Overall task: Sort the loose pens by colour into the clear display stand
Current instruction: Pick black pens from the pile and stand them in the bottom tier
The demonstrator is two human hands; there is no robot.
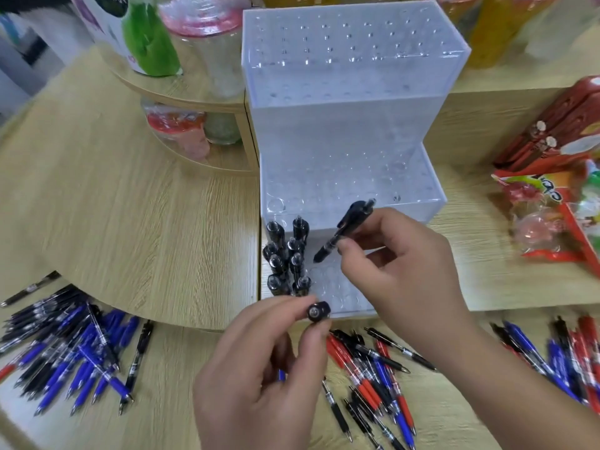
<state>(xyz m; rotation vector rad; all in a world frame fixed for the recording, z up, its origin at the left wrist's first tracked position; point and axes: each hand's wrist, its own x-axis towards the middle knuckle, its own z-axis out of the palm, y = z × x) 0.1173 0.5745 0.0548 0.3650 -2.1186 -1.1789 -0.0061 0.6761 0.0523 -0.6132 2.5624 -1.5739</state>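
1. Pens, black plastic click-type (287,258), stood upright in the left holes of the clear stepped acrylic stand's (354,177) lowest tier.
2. Right hand (399,264) pinched a tilted black pen (345,230) above that tier.
3. Left hand (259,371) gripped another black pen (317,311) end-on.
4. Loose blue, red and black pens (370,368) lay on the wooden tabletop (113,196).

Wooden shelving (130,196) is seen; plastic-wrapped jars (177,131) are set at left, red snack packets (552,177) are piled at right.

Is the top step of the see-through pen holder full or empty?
Empty. The top step shows only bare holes. The only standing pens are black pens in the lowest step's left corner.
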